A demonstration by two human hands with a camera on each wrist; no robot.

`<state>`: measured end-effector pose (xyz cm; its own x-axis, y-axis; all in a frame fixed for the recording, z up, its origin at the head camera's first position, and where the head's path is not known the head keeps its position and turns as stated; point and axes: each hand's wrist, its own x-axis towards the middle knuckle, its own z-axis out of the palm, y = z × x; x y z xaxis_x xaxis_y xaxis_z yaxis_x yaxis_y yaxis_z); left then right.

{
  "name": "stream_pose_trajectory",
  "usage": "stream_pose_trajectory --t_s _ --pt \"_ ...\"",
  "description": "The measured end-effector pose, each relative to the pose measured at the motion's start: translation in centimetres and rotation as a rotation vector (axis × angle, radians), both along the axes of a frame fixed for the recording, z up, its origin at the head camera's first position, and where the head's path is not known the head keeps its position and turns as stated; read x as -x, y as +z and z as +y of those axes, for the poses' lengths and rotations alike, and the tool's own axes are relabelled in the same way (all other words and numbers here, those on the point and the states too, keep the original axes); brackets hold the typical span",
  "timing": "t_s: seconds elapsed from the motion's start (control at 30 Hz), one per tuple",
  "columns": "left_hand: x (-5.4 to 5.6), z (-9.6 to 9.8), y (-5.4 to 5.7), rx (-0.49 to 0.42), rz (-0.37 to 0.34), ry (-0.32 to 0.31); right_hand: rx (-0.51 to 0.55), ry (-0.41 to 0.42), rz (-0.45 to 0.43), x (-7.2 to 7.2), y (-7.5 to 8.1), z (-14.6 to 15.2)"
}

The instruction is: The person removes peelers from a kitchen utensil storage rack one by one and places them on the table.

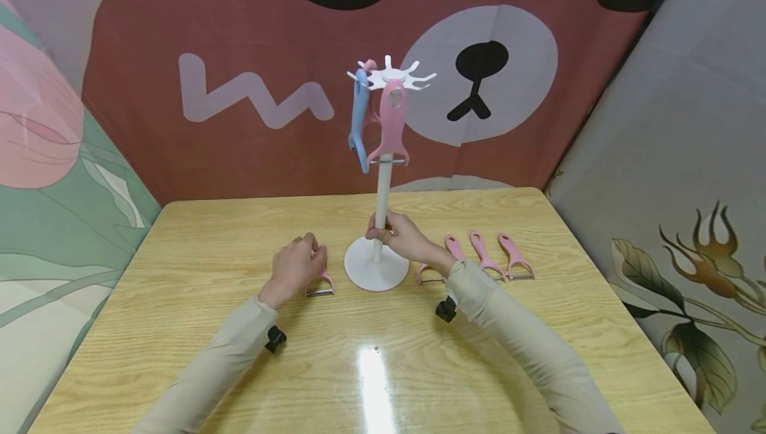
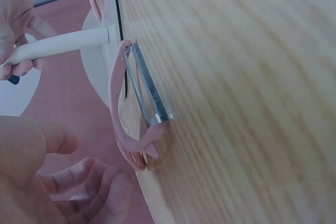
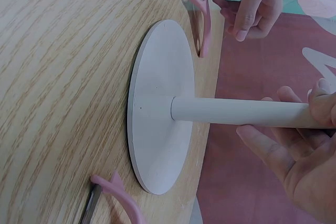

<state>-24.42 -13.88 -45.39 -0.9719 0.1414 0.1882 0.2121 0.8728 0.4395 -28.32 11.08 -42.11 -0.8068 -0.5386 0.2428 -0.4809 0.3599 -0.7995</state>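
A white stand rises from a round base (image 1: 376,274) in the middle of the table. My right hand (image 1: 407,238) grips its pole (image 3: 231,111) low down, thumb and fingers wrapped around it. From the prongs of the stand's top (image 1: 393,75) hang a blue peeler (image 1: 359,115) and a pink peeler (image 1: 392,118), with another pink one partly hidden behind. Left of the base lies a pink peeler (image 2: 116,103) with a metal blade. Just above it is my left hand (image 1: 294,266), its fingers loosely bent and holding nothing; the right wrist view shows a gap between them.
Right of the base several pink peelers lie on the table (image 1: 209,254), among them one at the far right (image 1: 514,258); my right forearm partly covers some of them. A reddish printed cloth (image 1: 251,155) hangs behind the table, and patterned cloths hang at both sides.
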Motion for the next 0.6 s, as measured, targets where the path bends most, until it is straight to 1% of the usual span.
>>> stream_pose_trajectory --t_s 0.17,0.3,0.6 --pt "0.00 0.09 0.01 -0.010 0.035 0.003 0.003 -0.002 -0.001 -0.04 -0.05 0.03" --pt "-0.01 0.15 0.16 -0.029 0.049 0.001 0.004 -0.003 -0.008 -0.10 -0.08 0.04" --pt "-0.03 0.19 0.50 -0.058 0.057 0.003 0.009 0.001 -0.001 -0.10 0.03 -0.02"
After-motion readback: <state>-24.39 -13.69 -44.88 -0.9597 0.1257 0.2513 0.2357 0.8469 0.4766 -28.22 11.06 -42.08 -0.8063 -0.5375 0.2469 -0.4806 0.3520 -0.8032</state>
